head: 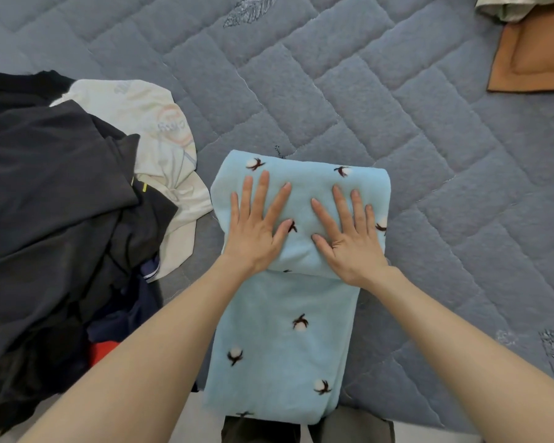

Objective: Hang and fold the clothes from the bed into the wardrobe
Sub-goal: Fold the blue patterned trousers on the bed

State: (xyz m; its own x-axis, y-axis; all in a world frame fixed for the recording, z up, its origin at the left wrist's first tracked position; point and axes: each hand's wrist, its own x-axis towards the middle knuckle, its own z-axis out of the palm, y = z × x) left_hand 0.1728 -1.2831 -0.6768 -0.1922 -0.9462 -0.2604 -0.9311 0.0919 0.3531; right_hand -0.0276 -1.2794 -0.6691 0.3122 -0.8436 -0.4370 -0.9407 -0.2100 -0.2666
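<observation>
A light blue fleece garment (pixel 279 343) with small dark and white flower prints lies on the quilted grey-blue bed (pixel 397 116), its far end folded back over itself. My left hand (pixel 256 225) lies flat on the left of that folded part, fingers straight and spread. My right hand (pixel 349 235) presses flat on its right side. The garment's near end hangs over the bed's front edge.
A heap of dark clothes (pixel 45 219) covers the left of the bed, with a cream printed shirt (pixel 154 129) beside it and navy and red pieces (pixel 109 337) below. An orange-brown cloth (pixel 538 55) and a pale garment (pixel 509 6) lie at the far right.
</observation>
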